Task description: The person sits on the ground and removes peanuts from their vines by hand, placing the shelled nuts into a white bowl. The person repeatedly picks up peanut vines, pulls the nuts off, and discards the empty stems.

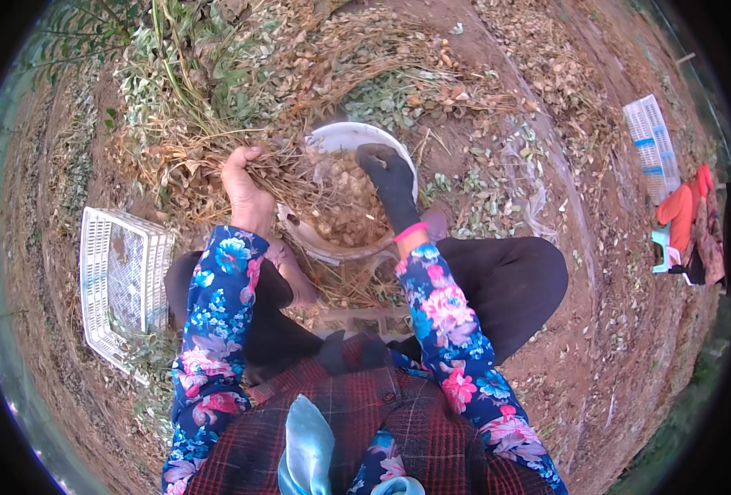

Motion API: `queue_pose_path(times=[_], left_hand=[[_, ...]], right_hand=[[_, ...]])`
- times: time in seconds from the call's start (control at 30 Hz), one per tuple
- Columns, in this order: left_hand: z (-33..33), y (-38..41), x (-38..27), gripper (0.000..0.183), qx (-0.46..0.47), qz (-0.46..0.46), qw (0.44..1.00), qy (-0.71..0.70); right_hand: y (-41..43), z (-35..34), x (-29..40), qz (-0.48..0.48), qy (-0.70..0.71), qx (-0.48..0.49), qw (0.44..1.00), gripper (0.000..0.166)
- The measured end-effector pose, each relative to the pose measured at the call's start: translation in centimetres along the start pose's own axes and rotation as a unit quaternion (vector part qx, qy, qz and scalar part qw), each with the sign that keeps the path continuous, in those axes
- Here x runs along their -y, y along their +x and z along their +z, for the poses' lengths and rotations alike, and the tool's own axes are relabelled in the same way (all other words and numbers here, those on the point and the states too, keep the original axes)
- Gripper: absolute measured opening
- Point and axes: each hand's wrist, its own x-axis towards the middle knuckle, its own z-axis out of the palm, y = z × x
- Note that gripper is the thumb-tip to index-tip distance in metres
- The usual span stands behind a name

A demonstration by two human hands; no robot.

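My bare left hand [247, 192] is closed around a bundle of dried peanut plants [278, 167], whose root ends reach over a round white basin [354, 128]. Peanuts and plant bits [356, 216] lie inside the basin. My right hand [388, 179], in a dark glove with a pink band at the wrist, is inside the basin's right side, fingers bent down by the roots. Whether those fingers hold anything is hidden. The basin stands on the ground between my legs.
A white plastic crate [155, 272] stands on the left. Heaped plants [217, 80] lie beyond the basin, with loose peanuts [446, 55] among them. Plastic film [535, 201] lies on the soil at right. Farther right are another crate [652, 148] and a person [681, 210] beside a stool [662, 250].
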Motion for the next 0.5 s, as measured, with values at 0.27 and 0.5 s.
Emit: queue_pose_path(times=[0.27, 0.5], left_hand=[[-0.6, 0.2, 0.3, 0.013, 0.078, -0.05, 0.996, 0.008], [-0.4, 0.0, 0.9, 0.009, 0.062, -0.021, 0.995, 0.074]], right_hand=[[-0.8, 0.0, 7.3, 0.04, 0.174, 0.173, 0.969, 0.021], [-2.1, 1.4, 7.6, -0.084, -0.042, 0.121, 0.988, 0.029]])
